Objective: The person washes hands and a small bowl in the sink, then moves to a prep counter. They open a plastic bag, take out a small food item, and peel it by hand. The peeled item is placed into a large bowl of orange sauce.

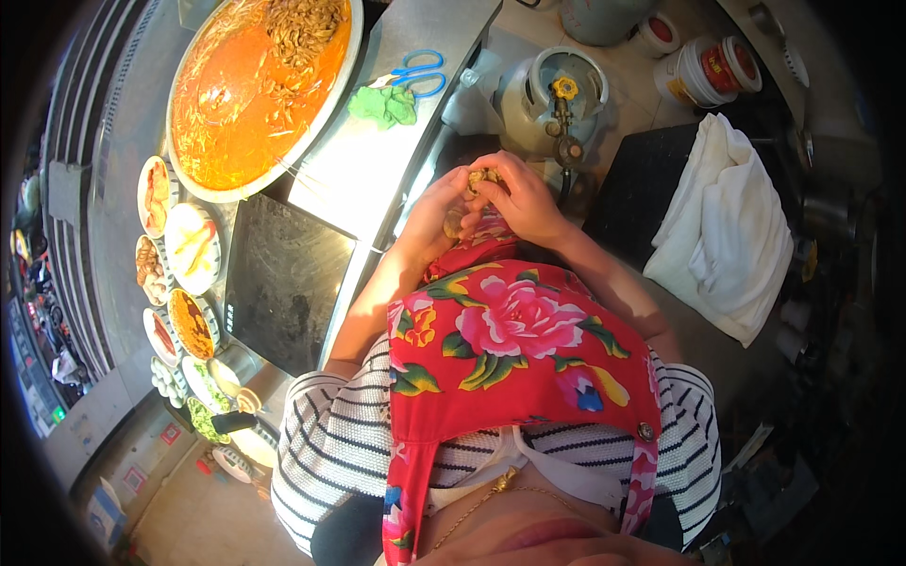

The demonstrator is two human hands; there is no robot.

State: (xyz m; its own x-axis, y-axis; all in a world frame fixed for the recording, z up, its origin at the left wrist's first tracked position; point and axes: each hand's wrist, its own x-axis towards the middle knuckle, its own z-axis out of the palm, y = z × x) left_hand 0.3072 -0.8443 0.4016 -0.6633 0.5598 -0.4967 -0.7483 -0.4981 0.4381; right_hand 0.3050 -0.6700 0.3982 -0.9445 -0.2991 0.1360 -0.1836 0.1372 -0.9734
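Both of my hands are brought together above my lap, over the red flowered apron (528, 316). Between their fingertips is a small, knobbly brown piece (485, 177), whose kind I cannot make out. My left hand (437, 217) has its fingers curled around the near side of it. A second rounded tan piece (454, 223) shows against that hand's palm. My right hand (530, 200) pinches the brown piece from the other side, thumb pressed on it. The fingers partly cover what they hold.
Left of me, a metal counter carries a big basin (253, 193) of red-orange broth, blue-handled scissors (415, 74), a crumpled green cloth (382, 107), a black hot plate (281, 283) and several small dishes. A gas cylinder (528, 108) stands ahead; a white cloth (722, 236) lies right.
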